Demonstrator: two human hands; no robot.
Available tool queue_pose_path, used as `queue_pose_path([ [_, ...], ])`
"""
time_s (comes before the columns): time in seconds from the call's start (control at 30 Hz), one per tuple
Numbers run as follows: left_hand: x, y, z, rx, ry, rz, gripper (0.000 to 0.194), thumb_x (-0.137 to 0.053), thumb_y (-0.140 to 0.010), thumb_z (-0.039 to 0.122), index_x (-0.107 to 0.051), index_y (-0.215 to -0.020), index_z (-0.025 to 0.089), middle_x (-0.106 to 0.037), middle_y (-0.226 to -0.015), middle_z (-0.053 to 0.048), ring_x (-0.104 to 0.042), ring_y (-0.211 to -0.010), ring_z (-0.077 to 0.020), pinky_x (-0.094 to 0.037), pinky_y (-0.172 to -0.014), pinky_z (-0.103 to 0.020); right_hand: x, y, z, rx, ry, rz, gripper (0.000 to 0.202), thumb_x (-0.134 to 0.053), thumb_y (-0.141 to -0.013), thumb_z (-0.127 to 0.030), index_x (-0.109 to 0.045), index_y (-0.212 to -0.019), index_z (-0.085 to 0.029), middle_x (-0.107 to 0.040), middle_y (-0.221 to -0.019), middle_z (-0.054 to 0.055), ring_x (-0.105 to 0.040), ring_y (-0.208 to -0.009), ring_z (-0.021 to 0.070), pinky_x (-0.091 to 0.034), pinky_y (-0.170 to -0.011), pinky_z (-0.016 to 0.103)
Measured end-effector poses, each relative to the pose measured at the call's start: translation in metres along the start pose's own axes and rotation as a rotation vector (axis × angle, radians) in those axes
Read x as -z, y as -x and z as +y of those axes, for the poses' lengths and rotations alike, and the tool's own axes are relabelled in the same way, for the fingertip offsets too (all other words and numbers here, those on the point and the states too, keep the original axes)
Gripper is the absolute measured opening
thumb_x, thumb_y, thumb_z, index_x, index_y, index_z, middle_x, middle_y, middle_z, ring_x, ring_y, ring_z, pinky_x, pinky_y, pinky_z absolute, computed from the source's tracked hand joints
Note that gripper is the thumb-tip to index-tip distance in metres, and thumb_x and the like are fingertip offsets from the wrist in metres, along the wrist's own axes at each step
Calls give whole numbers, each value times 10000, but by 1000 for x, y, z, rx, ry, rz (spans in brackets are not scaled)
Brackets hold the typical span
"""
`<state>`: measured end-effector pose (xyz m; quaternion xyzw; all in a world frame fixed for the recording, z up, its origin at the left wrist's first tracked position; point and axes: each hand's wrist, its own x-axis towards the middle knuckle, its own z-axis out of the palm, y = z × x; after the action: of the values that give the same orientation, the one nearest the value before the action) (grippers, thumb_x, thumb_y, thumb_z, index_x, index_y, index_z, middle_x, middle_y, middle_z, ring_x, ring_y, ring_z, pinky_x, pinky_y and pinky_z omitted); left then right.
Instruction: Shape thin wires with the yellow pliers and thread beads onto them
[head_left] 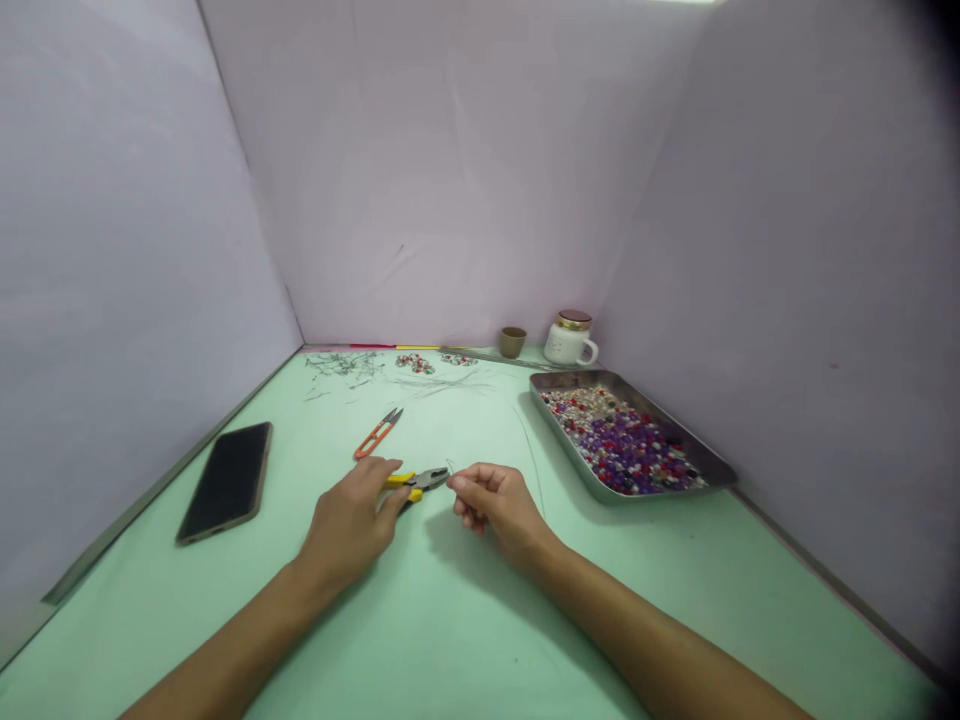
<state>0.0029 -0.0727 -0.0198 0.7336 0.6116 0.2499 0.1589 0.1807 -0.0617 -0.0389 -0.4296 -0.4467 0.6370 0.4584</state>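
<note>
A: Where do the pliers (429, 480) lie, and which hand has them?

B: At the centre of the green table (465, 620). The left hand (349, 525) is closed on their yellow handles, thumb along the lower one; the metal nose points to 3 o'clock.

A: And the right hand (506, 505)?

B: Its thumb and forefinger are pinched together on a thin wire (451, 463), right at the tip of the pliers. Whether the nose bites the wire cannot be told at this scale.

A: Taking the pliers as the clock's centre, what surrounds them?

B: At 9 o'clock, a dark-screened phone (226, 482); between 10 and 11, orange-handled snips (377, 436), blades angled away from the person. A scatter of short wire pieces (345, 366) occupies 11 o'clock, and a red-and-clear bead cluster (415, 364) sits near 12.

A: Further clockwise?

B: At 1 o'clock, a small brown cup (513, 343); beside it, between 1 and 2, a white mug (566, 345) with a gold-rimmed lid, its handle toward 3. Between 2 and 3 lies a metal tray (576, 465) of loose beads (637, 445), mostly purple at its near end, paler at the far end.
</note>
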Motion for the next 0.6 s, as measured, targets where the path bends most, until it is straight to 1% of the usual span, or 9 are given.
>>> queue_pose_path([
  [0.07,-2,0,4,106,335,-68,326,-447,-774,404,-574,-924,144,-579,-772,-49,-498,-630,-142,-376,-589,-260,-4,3,3,-30,16,-59,273,-666,-598,-383,-570,-658,-134,-561,-476,-23,-448,-349,60,-274,-320,171],
  [0.13,-5,0,8,194,640,-200,326,-465,-765,421,-585,-834,126,-492,-562,10,-421,-492,-98,-336,-495,-228,-8,7,6,-53,42,-121,259,-656,-614,-375,-571,-647,-133,-554,-474,-25,-433,-343,52,-264,-316,167],
  [0.2,-8,1,11,209,810,-252,283,-506,-744,400,-572,-741,125,-436,-495,41,-376,-446,-72,-307,-464,-210,-12,10,9,-72,69,-170,251,-642,-633,-370,-568,-630,-130,-544,-472,-28,-416,-338,43,-255,-315,164],
  [0.23,-10,1,12,211,841,-246,260,-528,-728,384,-560,-699,127,-431,-483,47,-367,-435,-65,-298,-456,-204,-14,11,11,-82,80,-186,251,-635,-641,-370,-563,-622,-130,-539,-473,-30,-410,-336,40,-250,-314,162],
  [0.3,-13,2,12,211,827,-201,229,-558,-698,355,-540,-644,133,-437,-471,52,-359,-426,-59,-285,-445,-199,-15,13,12,-97,98,-219,250,-623,-656,-370,-559,-628,-131,-532,-483,-32,-409,-344,38,-247,-315,160],
  [0.4,-14,3,12,188,731,-85,198,-554,-686,318,-527,-601,141,-427,-465,59,-344,-435,-57,-279,-448,-194,-14,13,11,-83,146,-257,219,-618,-664,-348,-569,-669,-133,-513,-485,-41,-415,-366,44,-255,-328,159],
  [0.47,-15,3,11,164,675,-35,189,-545,-684,288,-517,-570,140,-428,-482,56,-344,-462,-58,-282,-462,-191,-14,14,9,-52,210,-263,187,-606,-673,-318,-575,-660,-134,-488,-458,-50,-395,-366,43,-265,-345,165],
  [0.53,-14,3,12,153,676,-53,192,-546,-669,272,-499,-538,139,-421,-479,55,-340,-472,-59,-276,-465,-189,-12,14,9,-12,272,-282,180,-585,-690,-292,-570,-608,-133,-465,-434,-53,-371,-367,39,-273,-369,171],
  [0.6,-13,2,12,165,713,-123,206,-546,-654,281,-478,-515,144,-403,-442,61,-323,-444,-56,-258,-445,-190,-11,15,9,21,300,-333,187,-568,-702,-281,-577,-592,-130,-464,-435,-50,-370,-376,39,-282,-387,174],
])
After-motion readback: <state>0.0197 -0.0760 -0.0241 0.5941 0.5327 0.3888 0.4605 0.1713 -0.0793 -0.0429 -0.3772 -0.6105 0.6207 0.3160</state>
